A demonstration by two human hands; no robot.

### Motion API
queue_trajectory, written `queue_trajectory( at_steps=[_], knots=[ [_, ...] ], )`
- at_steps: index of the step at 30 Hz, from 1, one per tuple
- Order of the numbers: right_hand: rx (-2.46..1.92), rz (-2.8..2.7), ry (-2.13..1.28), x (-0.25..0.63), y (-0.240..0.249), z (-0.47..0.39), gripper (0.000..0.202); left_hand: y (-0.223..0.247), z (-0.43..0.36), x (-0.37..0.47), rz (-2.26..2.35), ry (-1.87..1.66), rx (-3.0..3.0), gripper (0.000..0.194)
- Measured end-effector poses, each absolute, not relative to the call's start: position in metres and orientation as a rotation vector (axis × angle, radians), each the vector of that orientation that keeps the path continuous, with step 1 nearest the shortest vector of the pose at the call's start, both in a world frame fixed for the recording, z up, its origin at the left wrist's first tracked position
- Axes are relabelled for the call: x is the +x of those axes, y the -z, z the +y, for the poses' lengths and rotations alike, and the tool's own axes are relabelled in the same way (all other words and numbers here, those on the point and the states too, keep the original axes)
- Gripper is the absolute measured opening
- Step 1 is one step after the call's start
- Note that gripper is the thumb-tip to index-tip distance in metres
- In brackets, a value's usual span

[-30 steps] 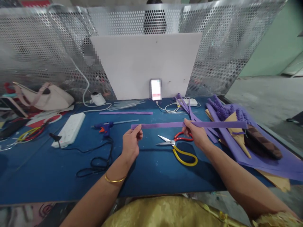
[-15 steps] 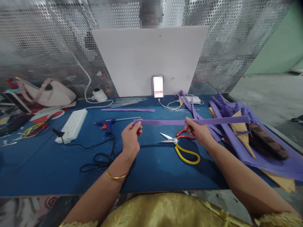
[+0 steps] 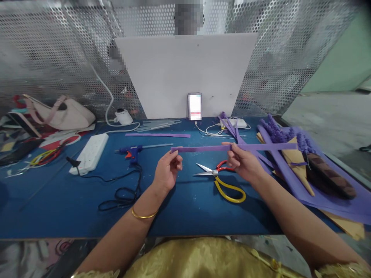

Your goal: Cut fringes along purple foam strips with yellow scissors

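A long purple strip [image 3: 204, 148], paper or felt by its look, is stretched level above the table between my hands. My left hand [image 3: 168, 168] pinches its left end between thumb and fingers. Farther along, my right hand [image 3: 242, 160] grips it near the middle, and the free part runs on to the right. Scissors [image 3: 214, 173] with one red and one yellow handle lie below the strip, blades parted and pointing left; my right hand hides part of the red handle. A second purple strip [image 3: 158, 135] lies flat farther back.
A blue glue gun [image 3: 131, 152] with a black cord lies left, near a white power strip [image 3: 92, 152]. Clear sticks [image 3: 159, 124] and a lit phone [image 3: 194, 107] are at the back. Purple sheets [image 3: 290, 179], purple flowers [image 3: 278, 133] and a brown checked pouch [image 3: 330, 173] crowd the right side.
My left hand has shifted slightly right along with the strip's left end. The strip's right end has moved a little left, and the fingers of my right hand have changed their hold.
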State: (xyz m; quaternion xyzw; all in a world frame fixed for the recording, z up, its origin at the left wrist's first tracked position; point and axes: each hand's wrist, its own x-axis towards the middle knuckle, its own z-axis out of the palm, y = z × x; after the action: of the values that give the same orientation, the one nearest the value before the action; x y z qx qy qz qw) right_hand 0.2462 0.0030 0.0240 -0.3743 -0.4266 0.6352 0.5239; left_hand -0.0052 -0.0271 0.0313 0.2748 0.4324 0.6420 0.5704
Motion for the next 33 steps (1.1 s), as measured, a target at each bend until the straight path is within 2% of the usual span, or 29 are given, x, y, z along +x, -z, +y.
queue_trajectory(
  at_steps=[5,10,15,20,28,33],
  knots=[
    [-0.856,-0.952,-1.5,0.248,-0.025,0.004,0.035,-0.033,-0.027,-0.006,0.965,-1.399,0.639,0.033],
    [-0.874,-0.971,-1.459,0.245,-0.025,0.001,0.028,-0.027,-0.028,-0.002,1.05,-1.367,0.743,0.031],
    [-0.969,-1.032,-1.426,0.241,-0.019,-0.001,0.037,-0.022,-0.029,0.002,1.186,-1.388,0.912,0.035],
    [-1.025,-1.07,-1.303,0.239,-0.015,-0.003,0.04,-0.021,-0.028,0.002,1.279,-1.513,0.994,0.021],
    [-1.041,-1.126,-1.196,0.242,-0.02,-0.001,0.042,-0.016,-0.025,-0.004,1.395,-1.638,1.015,0.025],
    [-1.07,-1.238,-1.191,0.237,-0.018,-0.007,0.045,-0.016,-0.027,-0.003,1.439,-1.592,1.18,0.028]
  ],
)
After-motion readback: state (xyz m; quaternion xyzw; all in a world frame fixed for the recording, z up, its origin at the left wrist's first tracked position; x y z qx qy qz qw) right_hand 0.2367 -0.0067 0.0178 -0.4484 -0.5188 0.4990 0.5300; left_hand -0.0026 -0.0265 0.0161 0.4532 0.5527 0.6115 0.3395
